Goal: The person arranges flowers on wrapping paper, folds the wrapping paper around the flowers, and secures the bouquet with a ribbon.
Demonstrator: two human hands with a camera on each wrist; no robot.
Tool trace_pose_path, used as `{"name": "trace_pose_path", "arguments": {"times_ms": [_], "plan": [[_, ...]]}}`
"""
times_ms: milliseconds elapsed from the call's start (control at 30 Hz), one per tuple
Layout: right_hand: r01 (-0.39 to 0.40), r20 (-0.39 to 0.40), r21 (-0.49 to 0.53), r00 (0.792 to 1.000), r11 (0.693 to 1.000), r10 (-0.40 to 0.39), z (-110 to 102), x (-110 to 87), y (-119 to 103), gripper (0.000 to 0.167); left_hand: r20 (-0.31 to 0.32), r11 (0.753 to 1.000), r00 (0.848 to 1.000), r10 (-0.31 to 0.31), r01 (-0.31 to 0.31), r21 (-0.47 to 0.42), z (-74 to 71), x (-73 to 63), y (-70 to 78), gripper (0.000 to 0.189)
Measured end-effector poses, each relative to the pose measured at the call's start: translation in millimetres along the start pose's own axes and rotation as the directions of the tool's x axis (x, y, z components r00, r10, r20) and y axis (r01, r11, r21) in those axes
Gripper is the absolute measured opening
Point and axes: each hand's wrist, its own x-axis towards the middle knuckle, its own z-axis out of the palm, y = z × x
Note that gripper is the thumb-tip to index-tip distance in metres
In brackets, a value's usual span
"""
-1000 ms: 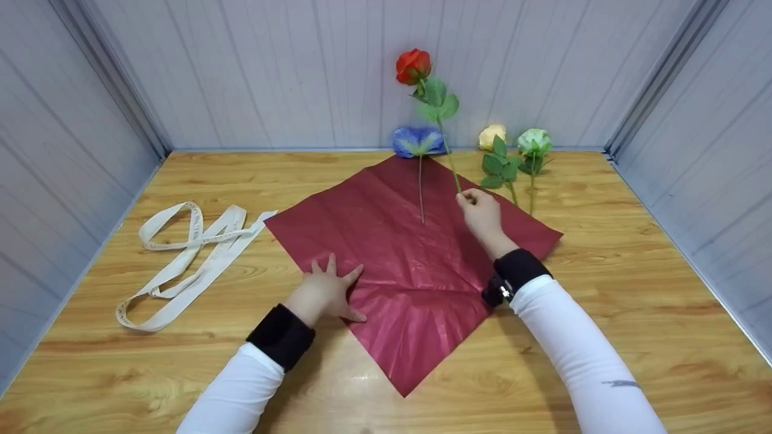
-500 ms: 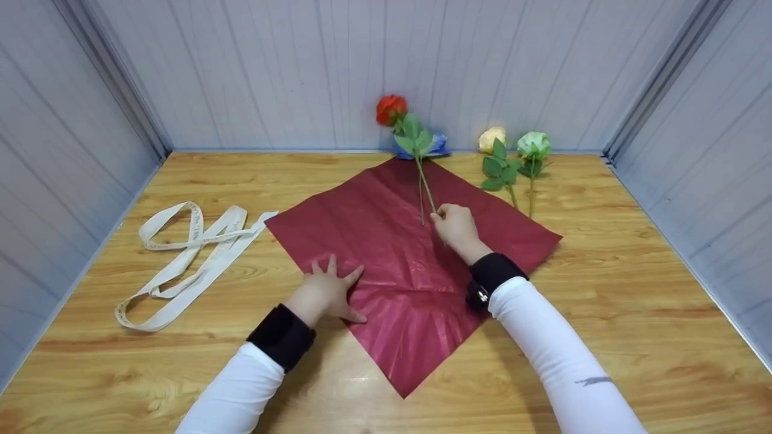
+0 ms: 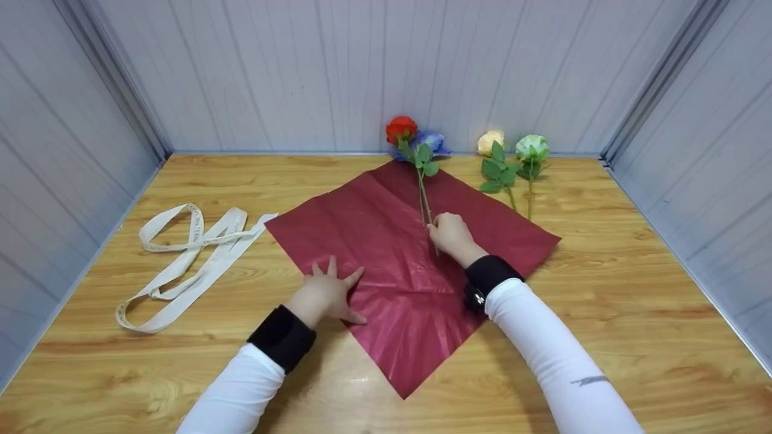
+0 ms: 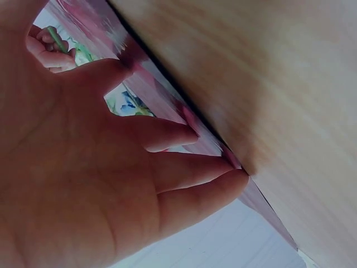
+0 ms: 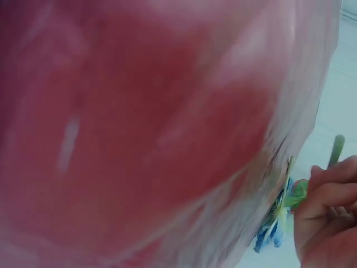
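Observation:
A dark red sheet of wrapping paper [image 3: 374, 223] lies diamond-wise on the wooden table. My left hand [image 3: 329, 294] rests with spread fingers on its left edge; the left wrist view shows the fingertips [image 4: 187, 134] at that edge. With my right hand [image 3: 452, 235] I pinch the green stem of a red artificial rose [image 3: 401, 129] over the paper. Its bloom points to the back wall, and its leaves overlap the blue artificial flower [image 3: 435, 142], whose thin stem lies on the paper. In the right wrist view the stem end [image 5: 337, 149] sticks out of my grip.
A cream ribbon [image 3: 205, 274] with printed lettering lies in loops at the left. Behind the paper's right side are a pale yellow rose [image 3: 491, 143] and a light green rose [image 3: 532, 147]. Grey panel walls [image 3: 289, 72] enclose the table's back and sides.
My right hand has brought the red rose down and to the left, so that it now lies alongside the blue flower. The left hand has stayed in place.

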Motion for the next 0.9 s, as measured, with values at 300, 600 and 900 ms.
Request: {"name": "trace_pose_path", "arguments": {"times_ms": [300, 600, 900], "plan": [[-0.013, 0.145, -0.057, 0.989, 0.998, 0.021, 0.0, -1.8, 2.7, 0.046, 0.003, 1.0, 1.0, -0.001, 0.001, 0.002, 0.0, 0.2, -0.1, 0.096], [-0.01, 0.158, -0.071, 0.987, 0.997, 0.021, 0.1, -4.0, 1.7, 0.044, -0.003, 1.0, 1.0, -0.001, 0.001, -0.011, 0.9, 0.5, -1.1, 0.096], [0.033, 0.139, -0.082, 0.99, 0.996, -0.022, -0.2, -5.4, 1.9, 0.04, 0.005, 1.0, 1.0, -0.005, 0.005, 0.002, 0.9, 2.2, -0.7, 0.097]]}}
